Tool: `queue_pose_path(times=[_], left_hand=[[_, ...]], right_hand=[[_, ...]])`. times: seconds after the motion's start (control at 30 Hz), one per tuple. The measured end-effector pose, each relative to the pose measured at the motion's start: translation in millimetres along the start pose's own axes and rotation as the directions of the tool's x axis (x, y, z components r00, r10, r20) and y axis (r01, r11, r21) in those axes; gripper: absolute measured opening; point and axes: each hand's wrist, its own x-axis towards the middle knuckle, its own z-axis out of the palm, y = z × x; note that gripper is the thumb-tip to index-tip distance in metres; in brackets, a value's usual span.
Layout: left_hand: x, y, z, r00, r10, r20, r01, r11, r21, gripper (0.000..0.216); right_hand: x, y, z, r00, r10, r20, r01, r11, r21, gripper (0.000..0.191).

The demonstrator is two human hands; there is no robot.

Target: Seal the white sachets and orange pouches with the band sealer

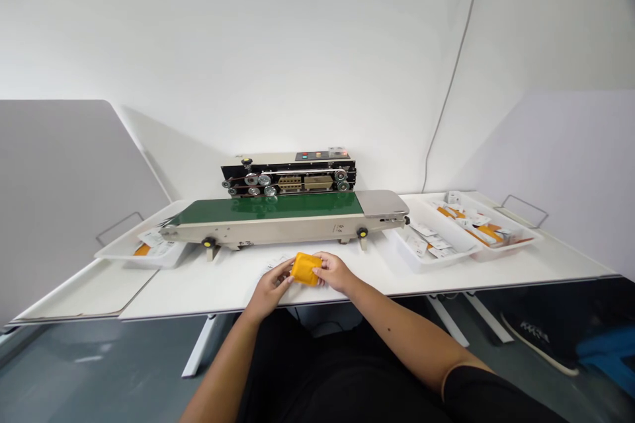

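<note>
Your left hand [270,289] and right hand [335,272] come together, gripping an orange pouch [306,269] between them over the white table [198,284], with a band sealer's green conveyor [268,209] straight ahead of your hands.

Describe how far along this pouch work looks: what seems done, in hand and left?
Perhaps done: the sparse left tray. In hand: an orange pouch, held by left hand and right hand. Left: pouches and white cards filling two right trays, near the green-belted band sealer. Which tray is finished cannot be told.
</note>
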Motion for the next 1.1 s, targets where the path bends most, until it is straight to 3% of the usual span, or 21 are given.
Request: queue_pose_path(times=[0.37,0.83,0.97,1.1], left_hand=[[-1,6,-1,0.999,0.035,0.017,-0.036,0.992,0.119,0.056],[-3,9,0,0.998,0.008,-0.058,-0.006,1.0,0.031,0.043],[-2,3,1,0.999,0.004,-0.053,-0.004,1.0,0.004,0.044],[-1,-4,5,0.999,-0.012,-0.05,0.008,0.997,-0.076,0.052]], right_hand=[[4,-1,-2,0.987,-0.005,-0.162,0.017,0.997,0.075,0.048],[4,0,-3,0.974,-0.024,-0.224,0.048,0.994,0.102,0.047],[4,2,-2,0.979,-0.024,-0.204,0.045,0.994,0.097,0.046],[3,3,3,0.997,0.011,-0.081,-0.01,1.0,0.011,0.049]])
